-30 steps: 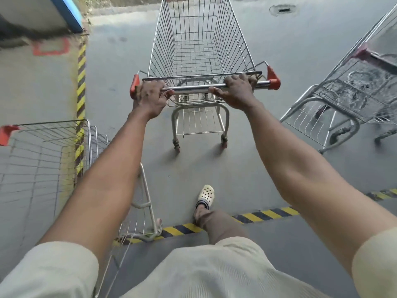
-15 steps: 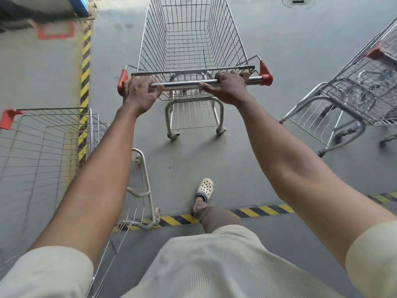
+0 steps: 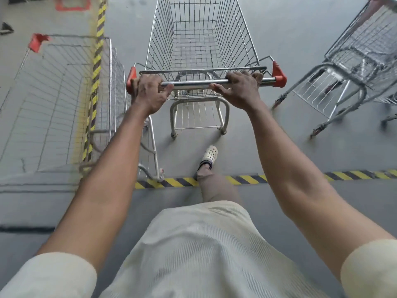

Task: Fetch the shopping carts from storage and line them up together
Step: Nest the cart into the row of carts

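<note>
A silver wire shopping cart (image 3: 202,39) with red handle ends stands straight ahead of me on the grey floor. My left hand (image 3: 150,93) grips the left part of its metal handle bar (image 3: 193,83). My right hand (image 3: 240,91) grips the right part of the same bar. A second cart (image 3: 60,100) stands close on my left, its basket beside my left forearm. A third cart (image 3: 352,67) stands to the right, turned at an angle.
A yellow-and-black hazard stripe (image 3: 247,179) crosses the floor under my foot in a pale clog (image 3: 210,154). Another stripe (image 3: 97,61) runs away along the left. A red floor marking (image 3: 72,4) lies at the far left.
The cart in my hands has rolled forward with me. The left cart and the right cart now sit nearer and further back alongside me. My grip is the same.
</note>
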